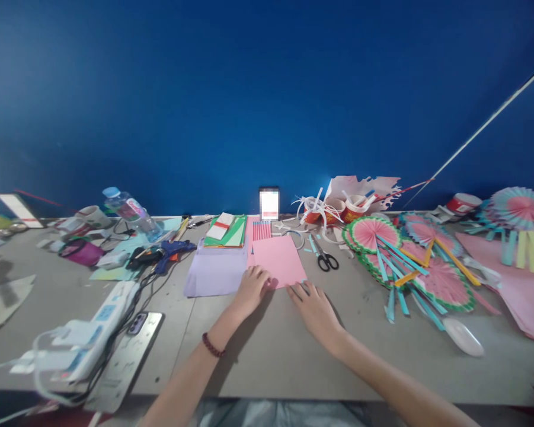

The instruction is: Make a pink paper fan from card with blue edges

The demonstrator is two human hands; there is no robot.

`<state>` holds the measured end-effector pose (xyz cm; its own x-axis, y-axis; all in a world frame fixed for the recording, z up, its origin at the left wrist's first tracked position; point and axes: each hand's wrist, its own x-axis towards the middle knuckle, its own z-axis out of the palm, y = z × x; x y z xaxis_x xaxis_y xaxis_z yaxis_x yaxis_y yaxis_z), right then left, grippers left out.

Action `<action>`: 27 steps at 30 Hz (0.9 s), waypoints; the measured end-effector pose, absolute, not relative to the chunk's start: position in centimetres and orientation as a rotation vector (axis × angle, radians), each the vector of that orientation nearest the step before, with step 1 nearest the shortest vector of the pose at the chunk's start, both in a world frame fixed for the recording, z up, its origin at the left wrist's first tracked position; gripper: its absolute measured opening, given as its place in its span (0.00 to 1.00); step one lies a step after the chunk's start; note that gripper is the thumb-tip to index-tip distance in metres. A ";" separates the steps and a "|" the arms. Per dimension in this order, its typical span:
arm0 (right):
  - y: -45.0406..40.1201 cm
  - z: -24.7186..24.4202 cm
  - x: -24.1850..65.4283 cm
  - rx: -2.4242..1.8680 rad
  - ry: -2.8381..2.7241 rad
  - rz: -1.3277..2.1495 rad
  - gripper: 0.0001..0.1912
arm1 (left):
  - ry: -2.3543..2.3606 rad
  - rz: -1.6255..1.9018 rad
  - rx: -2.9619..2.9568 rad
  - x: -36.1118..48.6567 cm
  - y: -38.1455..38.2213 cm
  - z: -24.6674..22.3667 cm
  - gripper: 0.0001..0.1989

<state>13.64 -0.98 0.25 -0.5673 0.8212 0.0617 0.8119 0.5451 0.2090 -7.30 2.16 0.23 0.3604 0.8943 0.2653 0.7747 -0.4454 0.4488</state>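
Observation:
A pink paper sheet (279,260) lies flat at the middle of the grey table. My left hand (253,287) rests at its lower left corner, palm down, with the fingers bent a little and nothing visibly held. On the lower right corner are the fingertips of my right hand (313,305), which lies flat with its fingers spread. Purple paper (217,270) sits just left of the pink sheet, with green sheets (235,234) above it. Several striped sticks (262,230) lie behind the pink sheet. Black scissors (328,258) are to its right.
Paper fans (444,279) and a white spoon (463,337) lie on the right. Cups with white strips (313,210) stand behind. Further left are a blue glue gun (171,255), a bottle (133,212), a power strip (106,326) and a phone (127,362).

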 end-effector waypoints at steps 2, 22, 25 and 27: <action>-1.0 0.2 13.6 1.446 2.732 0.334 0.29 | 1.493 0.704 2.359 -7.4 2.0 0.0 0.09; -1.1 0.5 13.7 1.447 2.780 0.388 0.29 | 1.643 0.362 2.876 -4.2 -1.9 -1.3 0.15; -1.2 0.5 13.7 1.462 2.809 0.376 0.29 | 1.676 0.386 2.790 -3.6 -2.9 -1.3 0.19; -1.2 0.5 13.7 1.478 2.820 0.359 0.30 | 1.674 0.421 2.700 -3.3 -3.4 -1.0 0.21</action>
<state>13.67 -1.23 0.50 -0.5729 0.8042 0.1582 0.8182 0.5497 0.1684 -3.26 -3.37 -0.99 0.4205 0.8710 0.2542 0.8876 -0.4530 0.0839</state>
